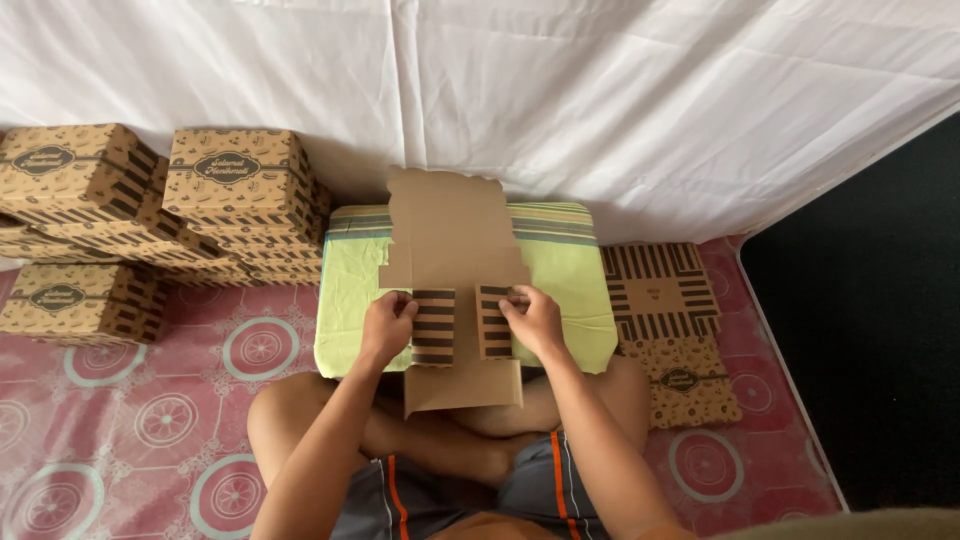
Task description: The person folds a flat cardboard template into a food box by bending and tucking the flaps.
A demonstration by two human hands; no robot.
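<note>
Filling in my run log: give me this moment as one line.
left hand: folding striped flap | right hand: folding striped flap | cardboard sheet: on green pillow

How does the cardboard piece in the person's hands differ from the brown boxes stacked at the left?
The cardboard blank lies open and flat on the green cushion, plain side up, with striped flaps folded in by the left hand and right hand. The stacked boxes are closed, fully formed, printed side out. Both share brown card with dark stripes.

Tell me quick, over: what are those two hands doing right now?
Left hand and right hand each pinching a striped side flap of the flat cardboard box blank. Blank lying on green pillow. Nothing in the way.
</note>
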